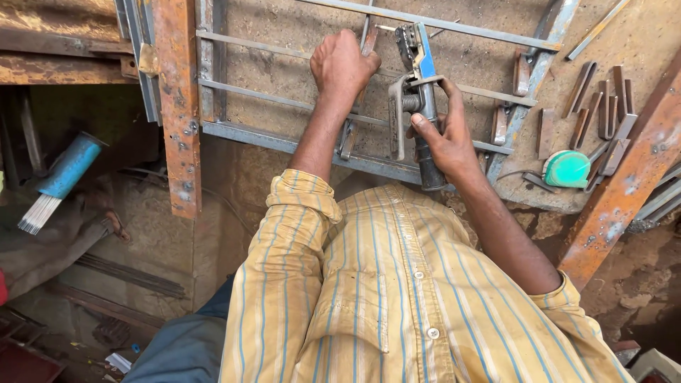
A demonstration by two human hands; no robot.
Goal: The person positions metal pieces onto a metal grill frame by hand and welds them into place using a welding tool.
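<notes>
1. The left hand (342, 65) is closed in a fist around a flat steel strip (352, 120) that stands across the bars of a grey metal frame (298, 144); its grip is pressed tight on the strip near the top end.
2. The right hand (445, 138) wraps the dark handle of a blue-and-grey clamp tool (413, 85), fingers curled round it and the thumb lying along the side, so the grip is pinching the tool.
3. The clamp tool stands upright over the frame's bars, just beside the strip, near the middle of the bench.
4. The frame lies flat on the rusty brown bench (298, 50), its long bottom rail along the near edge.
5. A green tape measure (567, 169) rests toward the right edge of the bench, among short cut steel pieces (603, 106).
6. Off the left edge, a blue tube of welding rods (62, 177) lies lower down.
7. An orange rusted beam (177, 106) stands upright at the left of the frame.
</notes>
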